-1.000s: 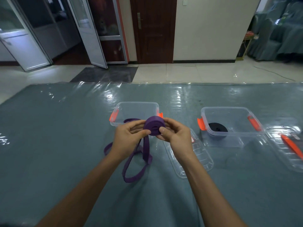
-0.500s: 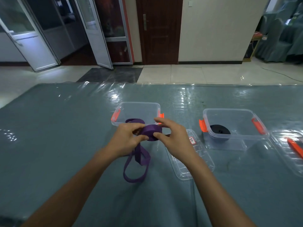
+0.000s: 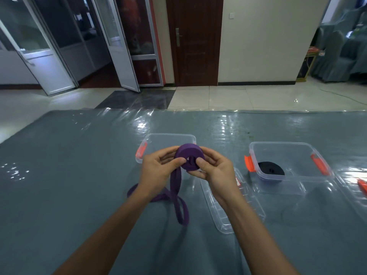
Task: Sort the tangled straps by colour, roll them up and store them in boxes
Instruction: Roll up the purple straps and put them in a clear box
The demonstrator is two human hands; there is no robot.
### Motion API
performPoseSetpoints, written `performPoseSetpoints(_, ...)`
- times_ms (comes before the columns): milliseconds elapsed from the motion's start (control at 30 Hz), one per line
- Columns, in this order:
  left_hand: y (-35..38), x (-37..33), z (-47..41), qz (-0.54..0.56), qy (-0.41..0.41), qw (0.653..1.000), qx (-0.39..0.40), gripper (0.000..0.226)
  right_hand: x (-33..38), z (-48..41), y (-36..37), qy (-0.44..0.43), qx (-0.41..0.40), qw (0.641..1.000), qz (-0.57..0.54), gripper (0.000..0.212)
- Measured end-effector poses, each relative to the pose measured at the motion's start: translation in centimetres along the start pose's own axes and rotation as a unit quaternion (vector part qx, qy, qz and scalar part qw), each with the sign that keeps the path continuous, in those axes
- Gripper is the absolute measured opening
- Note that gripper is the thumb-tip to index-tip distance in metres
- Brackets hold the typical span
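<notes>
1. Purple strap roll held up btwn both hands, off tabletop, prob. to keep coil tight
2. Left hand grip pinches roll's left edge; right hand grip pinches its right side, thumb on the face
3. Loose tail drops from roll to tabletop by left wrist
4. Clear box just behind roll, likely its home; black roll in other box

Left grip and right grip together pinch the purple strap roll.
</notes>
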State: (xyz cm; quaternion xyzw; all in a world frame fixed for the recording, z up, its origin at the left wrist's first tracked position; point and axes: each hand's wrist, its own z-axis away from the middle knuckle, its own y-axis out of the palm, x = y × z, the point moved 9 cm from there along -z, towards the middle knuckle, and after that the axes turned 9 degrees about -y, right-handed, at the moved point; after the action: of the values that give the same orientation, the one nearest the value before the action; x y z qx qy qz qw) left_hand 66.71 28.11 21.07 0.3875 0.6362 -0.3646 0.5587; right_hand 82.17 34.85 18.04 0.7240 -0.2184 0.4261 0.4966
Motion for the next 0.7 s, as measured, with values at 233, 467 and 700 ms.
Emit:
performPoseSetpoints(233,0.5,2.0,-0.3,-0.033,-0.02,0.999,0.019,0.034,-2.1,1.0,-1.1,0.016,-0.029,0.999,-0.027,0.026)
performPoseSetpoints(467,0.1,-1.5,-0.2,-0.303,0.12,0.943,0.061,0.03,1.3,0.2,0.5,-0.152,0.121,0.875,0.443,0.047)
performPoseSetpoints(700,-0.9,-1.2,-1.2,-0.09,0.032,0.995,0.013,0.035,1.4,-0.9,-0.1,-0.09,0.04,0.966,0.239,0.042)
